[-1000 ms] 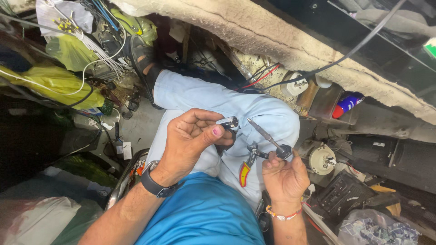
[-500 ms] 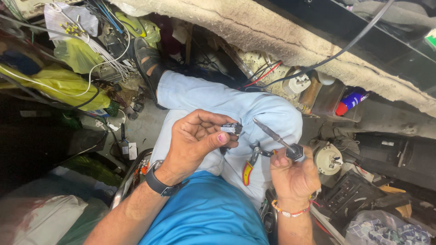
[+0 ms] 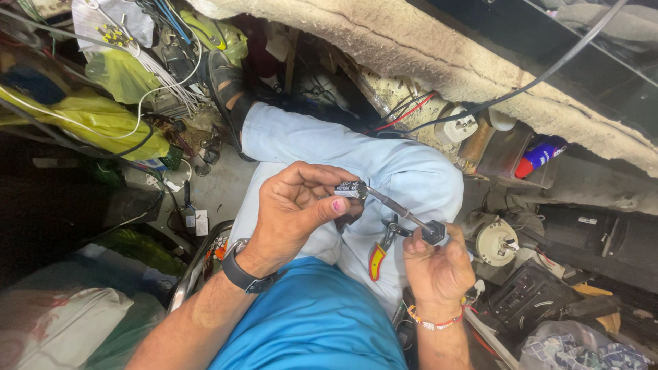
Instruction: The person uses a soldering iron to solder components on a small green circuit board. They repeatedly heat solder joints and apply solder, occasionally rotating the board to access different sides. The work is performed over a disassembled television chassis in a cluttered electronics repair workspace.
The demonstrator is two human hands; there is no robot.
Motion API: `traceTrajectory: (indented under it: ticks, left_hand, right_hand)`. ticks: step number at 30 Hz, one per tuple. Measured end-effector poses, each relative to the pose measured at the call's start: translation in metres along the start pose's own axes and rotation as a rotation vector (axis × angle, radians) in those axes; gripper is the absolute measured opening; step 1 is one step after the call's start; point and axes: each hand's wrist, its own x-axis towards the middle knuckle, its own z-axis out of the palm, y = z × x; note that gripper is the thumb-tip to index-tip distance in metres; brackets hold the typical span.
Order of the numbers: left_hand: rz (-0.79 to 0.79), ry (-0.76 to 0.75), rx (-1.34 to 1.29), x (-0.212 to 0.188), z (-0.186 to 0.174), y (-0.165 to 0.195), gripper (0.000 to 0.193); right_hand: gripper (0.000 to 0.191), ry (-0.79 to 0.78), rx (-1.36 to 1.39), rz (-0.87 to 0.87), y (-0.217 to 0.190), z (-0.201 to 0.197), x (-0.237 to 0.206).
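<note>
Cluttered workshop floor fills my view: tangled white wires (image 3: 161, 75), yellow plastic bags (image 3: 89, 120) at the upper left, a rough grey bench edge (image 3: 439, 48) across the top, and a red and blue spray can (image 3: 540, 155) under it. I see the person sitting with one knee in light blue trousers (image 3: 384, 178) raised below the hands. My left hand (image 3: 298, 205) is closed around a small dark cylindrical part (image 3: 351, 190); thumb and forefinger pinch it firmly, and only its end shows between them. My right hand (image 3: 439, 264) is closed on the dark handle of a thin metal tool (image 3: 401, 211), maybe a screwdriver or a soldering iron, I cannot tell which. The long axis of the tool runs diagonally, from the right hand at the lower right up to the part at the upper left, and its tip touches the part or is just beside it. So the part lies up and left from the right grip, and the left hand is the nearer one. Pliers with red and yellow handles (image 3: 381, 248) rest on the lap, just under the tool.
</note>
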Motion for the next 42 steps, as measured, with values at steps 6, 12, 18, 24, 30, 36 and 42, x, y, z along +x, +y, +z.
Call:
traceTrajectory:
  ticks: [6, 12, 18, 24, 30, 36, 42]
  left_hand:
    - [0.041, -0.017, -0.009, 0.000, -0.003, -0.004, 0.023]
    - [0.053, -0.014, 0.004, 0.000, -0.005, -0.005, 0.023]
    - [0.068, -0.014, 0.011, 0.000, -0.005, -0.005, 0.023]
    - [0.070, 0.002, 0.028, -0.002, -0.006, -0.004, 0.023]
    - [-0.032, 0.061, -0.031, -0.002, -0.004, -0.004, 0.024]
    - [-0.152, 0.054, -0.116, -0.003, -0.006, -0.002, 0.034]
    - [-0.214, 0.110, -0.058, -0.010, -0.014, -0.008, 0.039]
  right_hand:
    - [0.030, 0.014, 0.007, 0.019, 0.002, -0.001, 0.001]
    - [0.028, 0.037, 0.046, 0.046, 0.004, -0.002, 0.002]
    - [0.030, 0.038, 0.045, 0.054, 0.004, -0.001, 0.002]
    - [0.028, 0.042, 0.077, 0.067, 0.002, 0.000, 0.003]
    - [0.026, 0.086, 0.102, 0.045, 0.000, 0.002, 0.001]
    - [0.025, 0.016, 0.052, -0.022, -0.017, 0.014, -0.004]
    - [0.027, 0.037, 0.072, -0.151, -0.042, 0.026, -0.009]
